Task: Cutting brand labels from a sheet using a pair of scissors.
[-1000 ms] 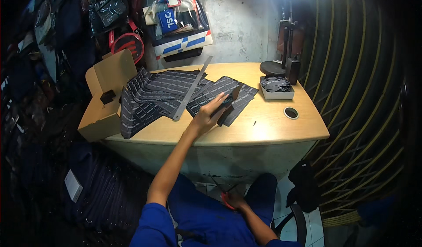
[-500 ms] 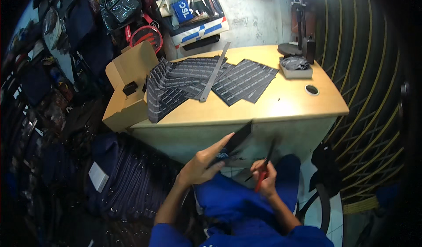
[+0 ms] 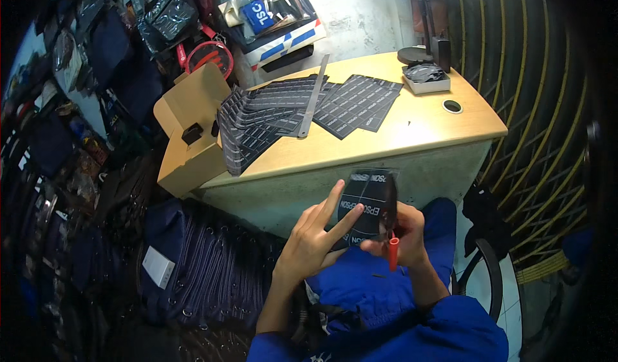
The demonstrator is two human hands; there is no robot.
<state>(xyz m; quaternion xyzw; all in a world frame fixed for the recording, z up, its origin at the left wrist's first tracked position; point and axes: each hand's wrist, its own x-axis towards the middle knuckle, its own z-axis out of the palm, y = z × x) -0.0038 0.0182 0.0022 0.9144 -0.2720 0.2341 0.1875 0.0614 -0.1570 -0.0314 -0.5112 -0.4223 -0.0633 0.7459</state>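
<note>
Black printed sheet (image 3: 365, 202) has come off the desk stack into my lap; my left hand (image 3: 313, 243) pinches its edge at nine o'clock, so trimming can begin. My right hand (image 3: 405, 233) at three o'clock is clenched around red-handled scissors (image 3: 391, 243). Blue-and-white packages (image 3: 283, 24) lean at twelve o'clock behind the desk (image 3: 418, 130).

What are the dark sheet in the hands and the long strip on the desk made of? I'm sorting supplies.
The sheet looks like thin flexible plastic or coated fabric: it gleams slightly and bends between the left hand and right hand. The strip looks like bare metal: grey, straight and rigid, probably a ruler.
</note>
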